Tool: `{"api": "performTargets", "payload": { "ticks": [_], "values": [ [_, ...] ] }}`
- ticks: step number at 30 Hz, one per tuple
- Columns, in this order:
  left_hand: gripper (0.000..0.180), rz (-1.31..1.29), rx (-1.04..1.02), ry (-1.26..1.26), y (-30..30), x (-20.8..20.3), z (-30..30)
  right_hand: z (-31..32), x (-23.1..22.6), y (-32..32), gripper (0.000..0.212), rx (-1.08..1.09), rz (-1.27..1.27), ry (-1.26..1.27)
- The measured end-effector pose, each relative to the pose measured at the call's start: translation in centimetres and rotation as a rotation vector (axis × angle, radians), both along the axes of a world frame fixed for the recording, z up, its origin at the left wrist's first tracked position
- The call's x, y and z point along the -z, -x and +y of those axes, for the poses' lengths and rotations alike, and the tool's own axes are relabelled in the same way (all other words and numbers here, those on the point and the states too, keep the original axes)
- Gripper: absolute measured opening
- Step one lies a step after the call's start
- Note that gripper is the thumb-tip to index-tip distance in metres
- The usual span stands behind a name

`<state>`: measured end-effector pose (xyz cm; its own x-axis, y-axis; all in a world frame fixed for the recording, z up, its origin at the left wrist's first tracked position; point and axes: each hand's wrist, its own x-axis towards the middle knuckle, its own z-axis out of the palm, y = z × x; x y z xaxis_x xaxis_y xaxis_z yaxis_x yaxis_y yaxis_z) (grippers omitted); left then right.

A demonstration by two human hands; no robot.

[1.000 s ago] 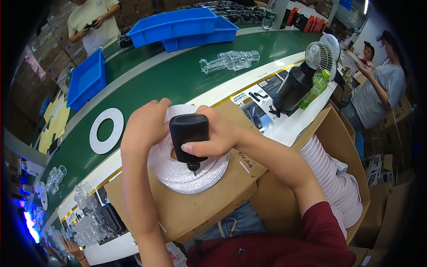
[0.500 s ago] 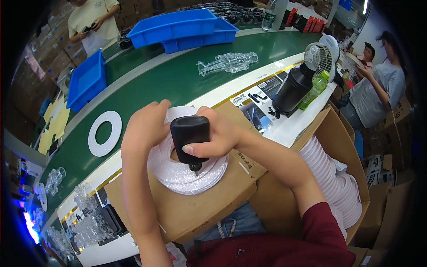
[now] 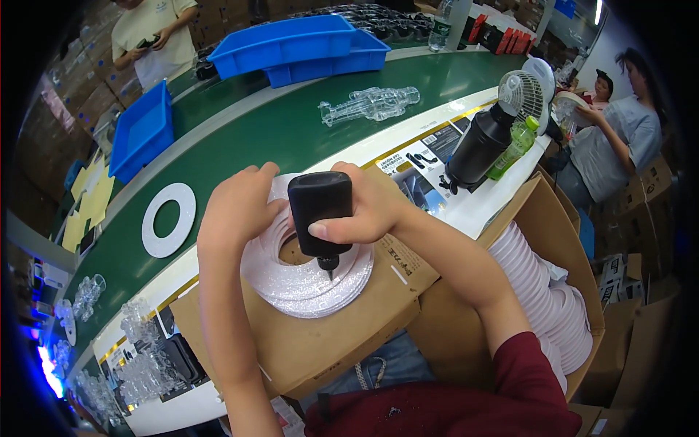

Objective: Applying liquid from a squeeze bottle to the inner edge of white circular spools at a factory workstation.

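Note:
My right hand (image 3: 373, 211) grips a black squeeze bottle (image 3: 319, 207) upside down, thumb across its side. The bottle's thin nozzle points down at the near right part of the top ring in a stack of glittery white flat rings (image 3: 314, 295). Whether the tip touches the ring I cannot tell. At the stack's far left edge, my left hand (image 3: 240, 202) holds the rings, its thumb over the top and some fingers hidden. The stack rests on a brown cardboard box (image 3: 342, 336); through its centre hole the cardboard shows.
A loose white ring (image 3: 149, 226) and a clear plastic piece (image 3: 371, 105) lie on the green conveyor (image 3: 240, 138). Blue trays (image 3: 284, 45) stand beyond. At right are a large black bottle (image 3: 477, 149), a green bottle (image 3: 515, 146), a fan (image 3: 520, 95) and a carton of stacked rings (image 3: 542, 291).
My right hand and the squeeze bottle have moved slightly right along the ring, and the nozzle has shifted with them. The loose ring and clear piece have slid slightly left. My left hand stays put.

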<state>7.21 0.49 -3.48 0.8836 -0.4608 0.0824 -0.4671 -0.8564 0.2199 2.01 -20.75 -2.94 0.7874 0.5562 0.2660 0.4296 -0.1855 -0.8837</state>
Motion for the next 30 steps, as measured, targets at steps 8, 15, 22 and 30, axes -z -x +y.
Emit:
{"api": "performTargets", "payload": {
  "ticks": [8,15,22,30],
  "values": [
    [0.038,-0.067,0.048,0.013,-0.1,0.6,0.2,-0.2,1.9,-1.3,0.031,-0.103,0.048,-0.084],
    [0.038,-0.003,0.013,-0.014,-0.1,0.1,0.1,-0.2,-0.1,0.4,0.04,0.082,0.097,0.048],
    [0.04,-0.052,0.04,0.014,-0.2,0.6,0.3,0.0,1.4,-0.5,0.038,-0.039,0.088,-0.053],
    [0.04,-0.047,0.038,0.004,-0.2,0.5,0.2,0.0,1.8,-1.1,0.027,-0.138,0.052,-0.106]
  ]
}}
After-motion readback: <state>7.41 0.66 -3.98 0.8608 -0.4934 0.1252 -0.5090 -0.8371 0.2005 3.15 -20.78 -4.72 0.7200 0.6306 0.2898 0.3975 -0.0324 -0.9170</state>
